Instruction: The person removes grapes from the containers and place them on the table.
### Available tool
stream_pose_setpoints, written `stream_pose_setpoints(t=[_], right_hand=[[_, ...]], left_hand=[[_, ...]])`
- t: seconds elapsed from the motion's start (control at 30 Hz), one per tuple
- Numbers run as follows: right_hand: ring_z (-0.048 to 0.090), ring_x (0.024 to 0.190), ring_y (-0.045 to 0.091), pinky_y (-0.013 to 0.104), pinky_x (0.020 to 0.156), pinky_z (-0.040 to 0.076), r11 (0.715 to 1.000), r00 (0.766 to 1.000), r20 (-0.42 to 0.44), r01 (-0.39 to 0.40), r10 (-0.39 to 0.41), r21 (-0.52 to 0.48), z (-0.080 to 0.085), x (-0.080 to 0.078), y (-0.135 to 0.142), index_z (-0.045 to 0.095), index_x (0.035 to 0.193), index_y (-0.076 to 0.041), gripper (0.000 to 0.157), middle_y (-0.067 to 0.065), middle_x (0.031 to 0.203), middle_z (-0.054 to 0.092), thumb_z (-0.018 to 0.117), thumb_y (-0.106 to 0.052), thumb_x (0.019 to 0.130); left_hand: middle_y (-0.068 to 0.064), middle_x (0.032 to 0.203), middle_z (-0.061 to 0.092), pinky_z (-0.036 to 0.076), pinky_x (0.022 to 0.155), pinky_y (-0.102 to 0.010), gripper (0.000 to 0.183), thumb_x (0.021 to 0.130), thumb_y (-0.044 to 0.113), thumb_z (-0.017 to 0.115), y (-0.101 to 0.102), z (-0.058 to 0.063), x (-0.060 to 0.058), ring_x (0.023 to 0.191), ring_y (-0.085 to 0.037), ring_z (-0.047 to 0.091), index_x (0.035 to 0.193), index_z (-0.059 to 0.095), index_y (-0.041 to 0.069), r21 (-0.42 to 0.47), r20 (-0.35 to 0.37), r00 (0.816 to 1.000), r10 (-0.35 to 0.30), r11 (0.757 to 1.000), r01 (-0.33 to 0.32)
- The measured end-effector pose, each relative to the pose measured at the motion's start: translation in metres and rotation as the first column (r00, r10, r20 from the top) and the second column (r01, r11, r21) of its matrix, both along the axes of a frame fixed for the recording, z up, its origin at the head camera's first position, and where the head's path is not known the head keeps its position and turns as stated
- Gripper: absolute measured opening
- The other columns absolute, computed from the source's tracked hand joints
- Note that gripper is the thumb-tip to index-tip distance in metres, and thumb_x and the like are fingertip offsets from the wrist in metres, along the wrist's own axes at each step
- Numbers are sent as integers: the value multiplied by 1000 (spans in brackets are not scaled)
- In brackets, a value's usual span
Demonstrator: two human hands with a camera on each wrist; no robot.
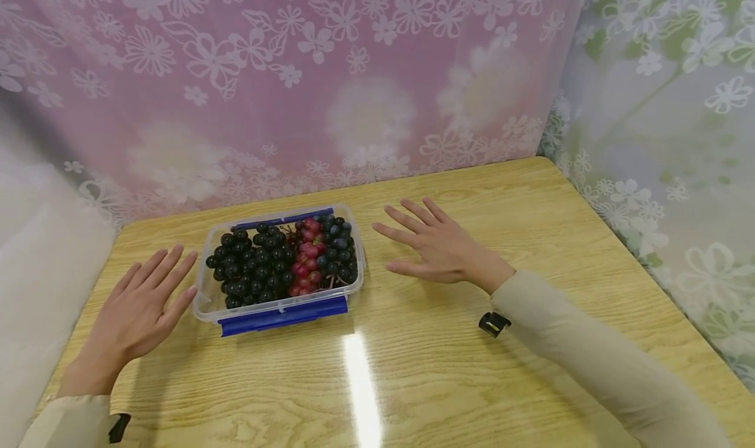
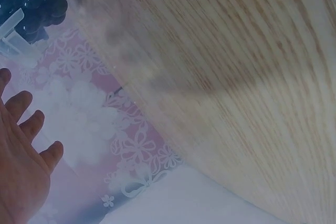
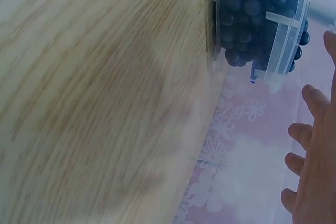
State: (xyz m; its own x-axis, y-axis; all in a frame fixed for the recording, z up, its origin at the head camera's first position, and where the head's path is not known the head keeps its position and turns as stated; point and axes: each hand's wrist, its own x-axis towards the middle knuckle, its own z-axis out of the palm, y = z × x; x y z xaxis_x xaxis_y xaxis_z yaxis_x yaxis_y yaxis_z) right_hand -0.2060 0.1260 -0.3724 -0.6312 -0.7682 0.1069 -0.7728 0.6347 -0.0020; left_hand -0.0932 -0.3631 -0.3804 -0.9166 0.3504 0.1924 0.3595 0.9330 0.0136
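Flowered cloth [image 1: 366, 48] hangs behind the bench [image 1: 448, 369]; clear container [image 1: 283, 316] of grapes [image 1: 259, 264] sits between left hand [image 1: 138, 310] and right hand [image 1: 435, 248], fingers spread, holding nothing. Probably this is positioning; grasping would need both moved inward.

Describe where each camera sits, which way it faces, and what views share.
Head: worn on the head, facing forward and down at the table and container of grapes; left hand, right hand and sleeves show.
Left wrist: worn there, facing past the partly visible left hand to table and flowered cloth.
Right wrist: worn there, facing past the partly visible right hand to table and container.
Both wrist views share the container, table and cloth.
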Motion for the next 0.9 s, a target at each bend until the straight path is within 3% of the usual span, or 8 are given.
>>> stream_pose_setpoints(t=[0.23,0.47,0.9], right_hand=[[2,145,25,51,114,1,999,999,-18,-32,32,4,2,2,-11,17,153,-35,69,2,159,12,24,-69,94],[-4,145,22,51,114,0,999,999,-27,-32,33,20,4,3,-14,16,153,-35,70,0,159,10,23,-70,93],[0,145,24,50,114,-1,999,998,-35,-51,51,10,6,2,-24,19,153,-35,71,-1,160,6,23,-71,93]], left_hand=[[-10,157,18,-1,115,-45,63,101,35,46,1,-1,-2,144,-25,8,155,18,22,-9,-3,1000,-9,1000,9],[-11,157,20,0,116,-44,63,100,34,47,1,-3,-6,144,-25,9,155,18,23,-4,-8,1000,-19,1000,19],[-11,157,19,0,116,-43,64,100,34,48,1,-5,-11,145,-23,9,155,18,23,-14,-6,999,-36,999,36]])
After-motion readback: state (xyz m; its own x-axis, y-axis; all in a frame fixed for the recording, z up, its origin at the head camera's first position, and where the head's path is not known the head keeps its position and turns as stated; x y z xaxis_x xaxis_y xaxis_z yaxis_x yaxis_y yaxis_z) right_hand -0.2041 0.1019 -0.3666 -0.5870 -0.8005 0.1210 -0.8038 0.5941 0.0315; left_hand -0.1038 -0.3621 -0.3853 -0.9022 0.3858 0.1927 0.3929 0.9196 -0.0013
